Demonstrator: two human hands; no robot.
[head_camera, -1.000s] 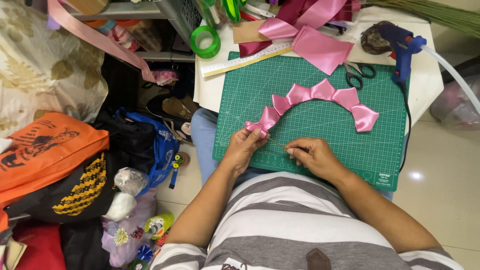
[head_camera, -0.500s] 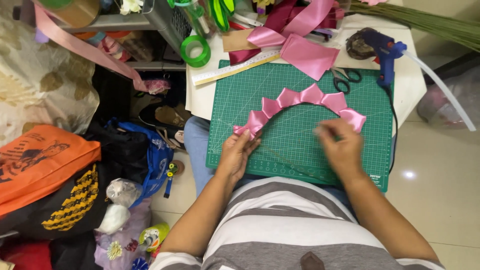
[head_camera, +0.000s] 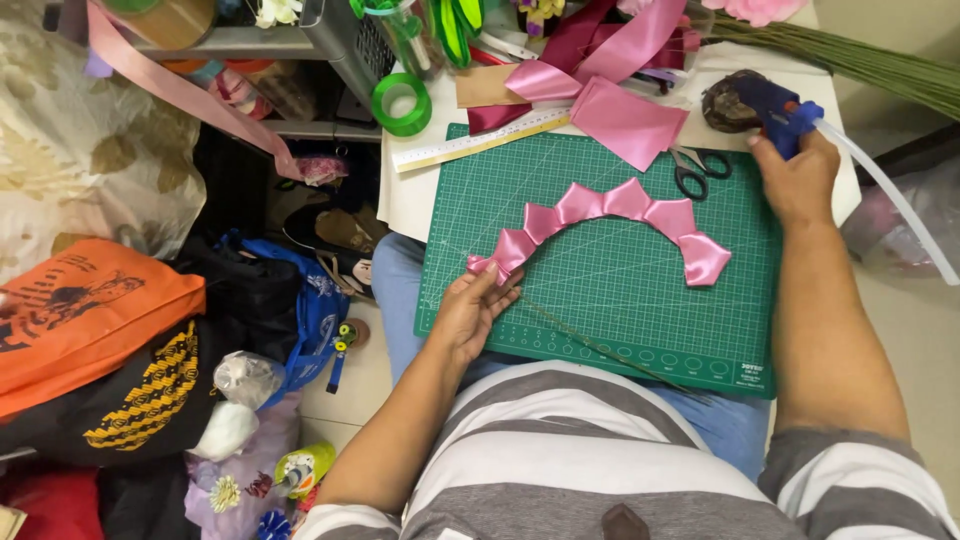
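Seen from above, a person's left hand (head_camera: 470, 310) pinches the near end of a pleated pink ribbon arc (head_camera: 610, 215) with curled fingers. The arc lies across a green cutting mat (head_camera: 600, 310). Farther off, the right hand (head_camera: 797, 180) closes around a blue glue gun (head_camera: 775, 103) at the mat's far corner, beside scissors (head_camera: 693, 170).

A green cutting mat (head_camera: 640, 290) fills the middle, and on it a folded pink ribbon arch (head_camera: 610, 215) curves from nine o'clock to three. The left hand (head_camera: 470, 310) pinches the arch's end at about eight o'clock. The right hand (head_camera: 797, 180), at two o'clock, grips a blue glue gun (head_camera: 775, 105). Scissors (head_camera: 697, 170) lie just beside it, a ruler (head_camera: 480, 142) at eleven, a green tape roll (head_camera: 402, 103) beyond, and an orange bag (head_camera: 85, 315) at nine.
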